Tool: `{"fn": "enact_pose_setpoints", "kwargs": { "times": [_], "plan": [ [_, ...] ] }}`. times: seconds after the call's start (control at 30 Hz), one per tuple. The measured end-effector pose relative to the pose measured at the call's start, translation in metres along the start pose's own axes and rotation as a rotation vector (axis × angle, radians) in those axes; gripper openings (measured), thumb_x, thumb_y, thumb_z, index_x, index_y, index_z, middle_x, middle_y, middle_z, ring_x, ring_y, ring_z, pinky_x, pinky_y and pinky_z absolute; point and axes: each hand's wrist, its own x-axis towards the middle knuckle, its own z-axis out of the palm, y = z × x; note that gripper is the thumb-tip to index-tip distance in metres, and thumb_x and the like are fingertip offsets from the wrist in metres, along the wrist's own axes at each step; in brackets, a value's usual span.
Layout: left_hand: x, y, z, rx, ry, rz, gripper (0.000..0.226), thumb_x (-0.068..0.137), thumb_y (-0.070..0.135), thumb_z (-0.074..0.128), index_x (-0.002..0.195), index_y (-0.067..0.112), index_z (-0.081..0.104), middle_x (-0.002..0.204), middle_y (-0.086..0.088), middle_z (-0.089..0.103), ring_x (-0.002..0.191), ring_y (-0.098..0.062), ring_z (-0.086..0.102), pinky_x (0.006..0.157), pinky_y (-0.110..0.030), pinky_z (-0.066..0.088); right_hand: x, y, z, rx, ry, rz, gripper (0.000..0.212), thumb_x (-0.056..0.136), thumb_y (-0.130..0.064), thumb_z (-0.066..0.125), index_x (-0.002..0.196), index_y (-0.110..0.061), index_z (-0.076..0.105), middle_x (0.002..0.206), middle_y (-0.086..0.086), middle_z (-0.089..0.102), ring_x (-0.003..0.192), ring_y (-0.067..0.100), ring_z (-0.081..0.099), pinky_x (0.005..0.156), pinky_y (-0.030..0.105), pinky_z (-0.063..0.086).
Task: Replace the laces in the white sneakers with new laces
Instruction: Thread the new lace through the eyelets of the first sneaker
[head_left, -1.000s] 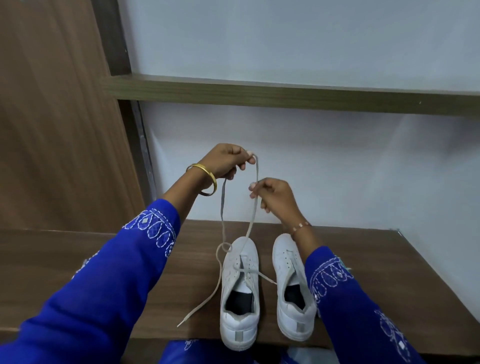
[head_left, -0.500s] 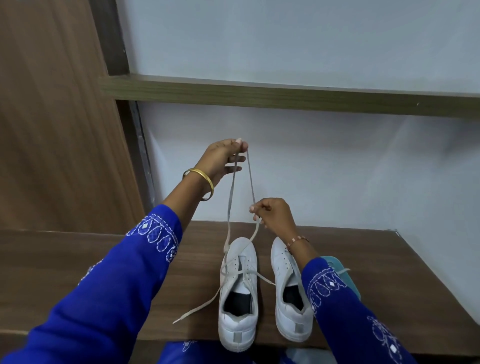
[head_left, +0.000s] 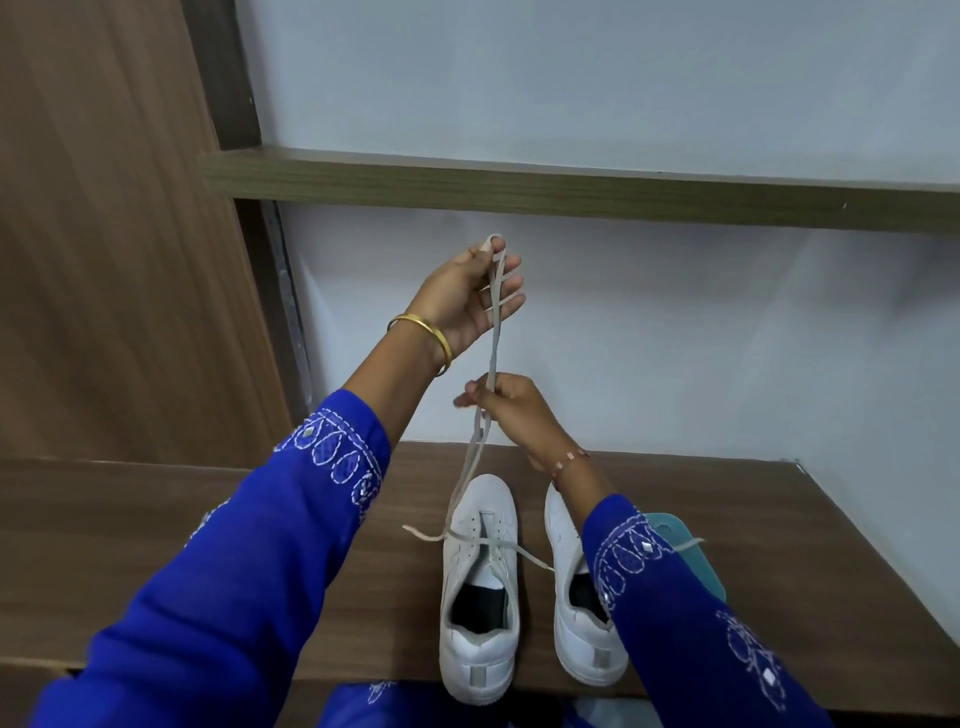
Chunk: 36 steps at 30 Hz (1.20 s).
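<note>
Two white sneakers stand side by side on the wooden shelf (head_left: 779, 545), heels toward me. The left sneaker (head_left: 480, 592) has a pale lace (head_left: 492, 343) running up from its eyelets as a doubled strand. My left hand (head_left: 470, 293) is raised high and pinches the top of that lace loop between thumb and forefinger, other fingers spread. My right hand (head_left: 506, 405) grips both strands lower down, just above the shoe. Short lace ends stick out sideways across the tongue. The right sneaker (head_left: 576, 613) is partly hidden by my right sleeve and shows no lace.
A teal flat object (head_left: 691, 556) with a lace end on it lies right of the sneakers, mostly behind my sleeve. A higher wooden shelf (head_left: 571, 189) runs across the wall above. A brown wood panel (head_left: 104, 234) stands at the left.
My left hand has lifted the lace higher, drawing more of it out of the left sneaker; the loose tail at the shoe's left has shortened. My right hand slid down the strands.
</note>
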Motion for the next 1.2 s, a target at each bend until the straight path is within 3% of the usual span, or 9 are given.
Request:
{"fn": "enact_pose_setpoints", "kwargs": {
  "times": [0.13, 0.27, 0.43, 0.53, 0.6, 0.73, 0.87, 1.13, 1.2],
  "plan": [
    [0.002, 0.028, -0.002, -0.108, 0.039, 0.119, 0.023, 0.1, 0.019, 0.036, 0.082, 0.023, 0.05, 0.064, 0.008, 0.055, 0.036, -0.002, 0.039, 0.039, -0.013, 0.033, -0.01, 0.034, 0.004, -0.135, -0.039, 0.064, 0.042, 0.099, -0.023, 0.039, 0.063, -0.014, 0.058, 0.067, -0.002, 0.061, 0.065, 0.005, 0.055, 0.071, 0.016, 0.043],
    [-0.001, 0.037, -0.015, 0.06, 0.124, 0.216, 0.022, 0.099, 0.019, 0.037, 0.081, 0.023, 0.048, 0.069, 0.007, 0.043, 0.034, -0.002, 0.026, 0.036, -0.014, 0.021, -0.015, 0.064, -0.012, -0.22, 0.046, 0.174, 0.045, 0.1, -0.028, 0.037, 0.064, -0.008, 0.058, 0.065, -0.001, 0.06, 0.062, 0.008, 0.054, 0.075, 0.026, 0.04],
    [-0.005, -0.01, -0.035, 0.859, 0.289, 0.165, 0.019, 0.094, 0.007, 0.045, 0.08, 0.013, 0.056, 0.074, -0.002, 0.06, 0.036, -0.003, 0.038, 0.031, -0.017, 0.03, -0.007, 0.034, -0.024, -0.181, 0.02, 0.209, 0.034, 0.097, -0.015, 0.038, 0.064, -0.011, 0.047, 0.049, 0.001, 0.053, 0.051, 0.014, 0.054, 0.066, 0.026, 0.043],
    [-0.011, -0.048, -0.045, 1.239, 0.215, -0.07, 0.019, 0.093, 0.006, 0.045, 0.098, -0.001, 0.061, 0.096, -0.014, 0.067, 0.074, -0.018, 0.065, 0.073, -0.029, 0.048, 0.001, 0.011, -0.022, -0.276, -0.017, 0.157, 0.033, 0.092, -0.011, 0.041, 0.059, -0.011, 0.04, 0.052, 0.003, 0.04, 0.045, 0.018, 0.045, 0.062, 0.038, 0.047],
    [-0.017, -0.064, -0.048, 1.353, 0.114, -0.251, 0.021, 0.093, 0.007, 0.044, 0.1, -0.005, 0.059, 0.105, -0.022, 0.066, 0.083, -0.03, 0.062, 0.082, -0.036, 0.046, 0.002, -0.001, -0.022, -0.386, 0.03, 0.087, 0.033, 0.094, -0.017, 0.042, 0.063, -0.006, 0.043, 0.054, 0.005, 0.037, 0.047, 0.019, 0.042, 0.057, 0.037, 0.046],
    [-0.028, -0.069, -0.048, 1.205, -0.017, -0.472, 0.019, 0.093, 0.007, 0.038, 0.089, -0.001, 0.055, 0.07, -0.015, 0.059, 0.041, -0.015, 0.04, 0.039, -0.022, 0.033, 0.003, -0.003, -0.033, -0.398, 0.08, 0.093, 0.03, 0.093, -0.014, 0.042, 0.065, -0.004, 0.047, 0.053, 0.003, 0.037, 0.049, 0.018, 0.038, 0.049, 0.028, 0.041],
    [-0.022, -0.06, -0.065, 0.705, 0.017, -0.58, 0.027, 0.097, 0.011, 0.028, 0.084, 0.011, 0.052, 0.037, 0.006, 0.033, 0.028, -0.005, 0.018, 0.033, -0.011, 0.019, 0.0, 0.007, -0.04, -0.337, 0.058, 0.138, 0.041, 0.098, -0.026, 0.042, 0.06, -0.012, 0.049, 0.052, 0.001, 0.036, 0.048, 0.013, 0.038, 0.043, 0.02, 0.045],
    [-0.024, -0.049, -0.07, 1.27, 0.011, -0.402, 0.025, 0.097, 0.018, 0.04, 0.086, 0.005, 0.058, 0.084, -0.005, 0.063, 0.04, -0.008, 0.034, 0.037, -0.016, 0.029, 0.005, 0.008, -0.039, -0.176, 0.193, 0.14, 0.041, 0.097, -0.027, 0.044, 0.059, -0.013, 0.047, 0.053, 0.002, 0.037, 0.048, 0.013, 0.037, 0.047, 0.023, 0.045],
    [-0.021, -0.055, -0.086, 1.102, 0.189, -0.239, 0.023, 0.095, 0.017, 0.045, 0.079, 0.007, 0.059, 0.087, -0.01, 0.063, 0.045, -0.013, 0.032, 0.04, -0.018, 0.029, 0.006, 0.007, -0.041, -0.115, 0.191, 0.17, 0.038, 0.095, -0.02, 0.045, 0.059, -0.012, 0.047, 0.052, 0.002, 0.035, 0.046, 0.015, 0.035, 0.046, 0.024, 0.042]
  ]
}}
